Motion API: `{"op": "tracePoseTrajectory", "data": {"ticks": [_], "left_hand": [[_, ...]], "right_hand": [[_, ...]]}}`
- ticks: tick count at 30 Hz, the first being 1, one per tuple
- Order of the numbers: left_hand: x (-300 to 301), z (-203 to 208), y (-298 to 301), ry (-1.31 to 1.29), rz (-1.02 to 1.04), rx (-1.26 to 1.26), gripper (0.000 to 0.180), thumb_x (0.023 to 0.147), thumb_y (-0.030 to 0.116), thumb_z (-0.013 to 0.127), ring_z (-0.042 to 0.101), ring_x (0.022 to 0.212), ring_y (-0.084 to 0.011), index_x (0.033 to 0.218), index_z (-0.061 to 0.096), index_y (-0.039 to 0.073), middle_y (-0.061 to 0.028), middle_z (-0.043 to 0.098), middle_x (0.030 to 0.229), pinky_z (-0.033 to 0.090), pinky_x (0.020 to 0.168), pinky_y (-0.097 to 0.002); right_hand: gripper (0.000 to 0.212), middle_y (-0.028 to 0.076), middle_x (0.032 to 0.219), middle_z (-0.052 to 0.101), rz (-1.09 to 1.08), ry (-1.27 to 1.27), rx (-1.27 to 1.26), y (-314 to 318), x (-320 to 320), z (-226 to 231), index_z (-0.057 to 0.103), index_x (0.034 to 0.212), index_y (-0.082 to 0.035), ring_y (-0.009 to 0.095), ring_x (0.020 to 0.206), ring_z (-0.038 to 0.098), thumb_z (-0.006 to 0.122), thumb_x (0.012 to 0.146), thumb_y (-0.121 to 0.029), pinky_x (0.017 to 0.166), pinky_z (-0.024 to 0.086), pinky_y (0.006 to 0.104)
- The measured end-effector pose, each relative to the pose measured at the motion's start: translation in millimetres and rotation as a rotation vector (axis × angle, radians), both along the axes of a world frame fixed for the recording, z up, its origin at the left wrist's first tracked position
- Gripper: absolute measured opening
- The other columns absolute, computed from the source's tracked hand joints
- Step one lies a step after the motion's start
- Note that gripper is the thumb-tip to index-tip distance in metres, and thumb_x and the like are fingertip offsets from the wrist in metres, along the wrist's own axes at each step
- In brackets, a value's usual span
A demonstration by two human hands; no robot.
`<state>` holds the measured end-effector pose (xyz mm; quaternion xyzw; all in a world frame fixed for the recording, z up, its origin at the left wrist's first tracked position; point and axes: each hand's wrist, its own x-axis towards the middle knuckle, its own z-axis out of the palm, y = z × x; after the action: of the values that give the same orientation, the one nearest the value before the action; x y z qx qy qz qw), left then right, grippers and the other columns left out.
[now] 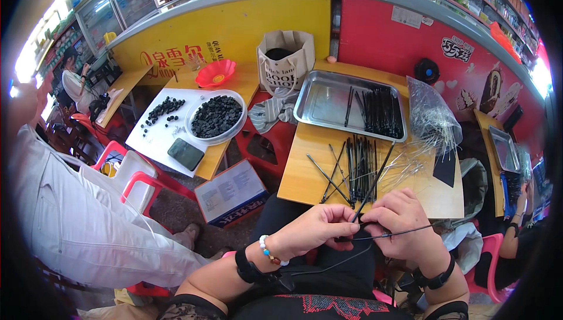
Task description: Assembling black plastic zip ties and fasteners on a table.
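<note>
Over the near edge of the wooden table (293,173), my two hands meet above my lap. My left hand (325,226) has thumb and fingers closed on a slim black rod (375,182), which slants up to the right. Close beside it, my right hand (402,220) is closed too, its fingers curled at the rod's lower end. A thin dark wire-like strand (413,230) passes by the right fingers; whether they grip it is hard to see. Several similar black rods (359,162) lie on the table just beyond my hands.
A metal tray (314,118) holds more black rods. Right of it, a clear plastic bag (431,106) spills thin silvery wires. At left stand a white tub (239,125) of black round pieces, a phone (186,154), a red dish (215,72) and a cloth bag (285,56). Someone stands at far left.
</note>
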<state>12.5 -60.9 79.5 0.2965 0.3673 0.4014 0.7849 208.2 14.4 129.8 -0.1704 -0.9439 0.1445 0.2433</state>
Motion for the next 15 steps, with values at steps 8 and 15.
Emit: {"op": "tracePoseTrajectory", "data": {"ticks": [8, 15], "left_hand": [[0.1, -8.7, -2.7, -0.01, 0.189, 0.042, 0.013, 0.091, 0.019, 0.061, 0.062, 0.082, -0.0087, 0.096, 0.056, 0.008, 0.0025, 0.058, 0.089, 0.053, 0.07, -0.0212], [8.7, 4.0, -2.6, 0.153, 0.204, 0.169, 0.012, 0.091, 0.019, 0.061, 0.062, 0.087, -0.0088, 0.095, 0.058, 0.008, 0.0012, 0.062, 0.091, 0.052, 0.07, -0.0222]], "right_hand": [[0.032, 0.001, 0.088, 0.062, -0.039, 0.214, -0.066, -16.4, 2.5, -7.8, 0.064, 0.097, -0.012, 0.019, 0.079, 0.058, 0.078, 0.068, -0.014, 0.079, 0.044, 0.0368], [0.011, 0.004, 0.083, 0.063, -0.36, 0.699, -1.418, -19.2, -1.4, -44.8, 0.06, 0.097, 0.001, 0.009, 0.071, 0.06, 0.061, 0.087, -0.005, 0.064, 0.049, 0.0211]]}}
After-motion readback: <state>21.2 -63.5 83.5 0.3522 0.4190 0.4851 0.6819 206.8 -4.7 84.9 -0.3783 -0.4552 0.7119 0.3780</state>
